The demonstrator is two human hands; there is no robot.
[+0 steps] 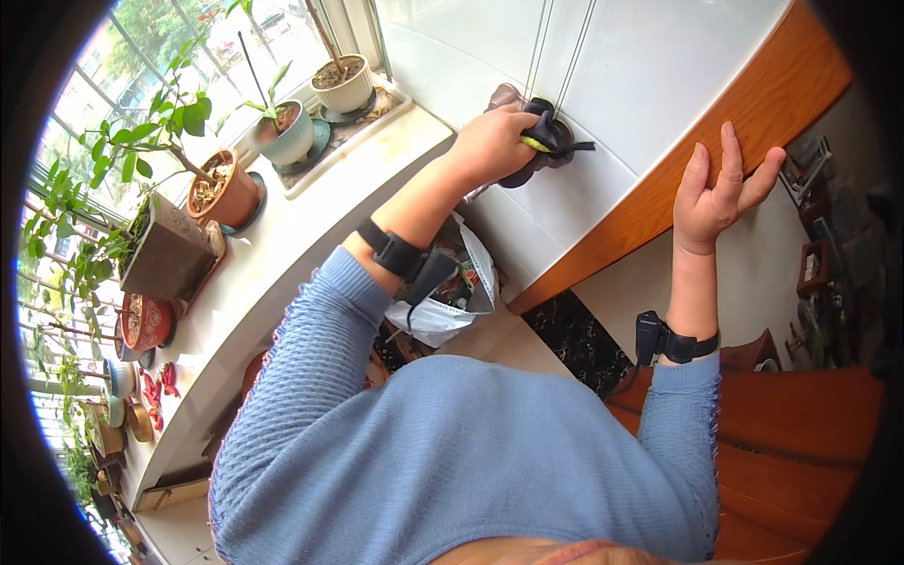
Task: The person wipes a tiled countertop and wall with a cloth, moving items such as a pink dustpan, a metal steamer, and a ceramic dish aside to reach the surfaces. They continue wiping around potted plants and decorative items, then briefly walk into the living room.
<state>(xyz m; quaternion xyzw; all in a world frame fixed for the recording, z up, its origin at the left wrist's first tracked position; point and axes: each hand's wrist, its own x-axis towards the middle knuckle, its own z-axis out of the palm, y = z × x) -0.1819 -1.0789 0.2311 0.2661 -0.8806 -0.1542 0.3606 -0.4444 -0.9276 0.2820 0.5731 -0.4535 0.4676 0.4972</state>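
Note:
My left hand (494, 145) reaches up to the white tiled wall (600, 85) and grips a dark bundle (554, 138). Black and brown pieces and a yellow-green bit show in it; what exactly they are I cannot tell. Thin paired cords (540, 56) run down the wall to this bundle. Out to the right, my right hand (727, 187) is raised in front of the orange-brown wooden trim (763, 85). Its fingers are spread, and nothing is in it. Whether it touches the wood is not clear. Black bands with small devices circle both wrists.
A curved windowsill (339, 191) along the left carries several potted plants, including a terracotta pot (222, 191) and a pale green pot (286, 134). Below my left forearm stands a filled white plastic bag (452, 314). Reddish-brown wooden furniture (791, 438) stands at lower right.

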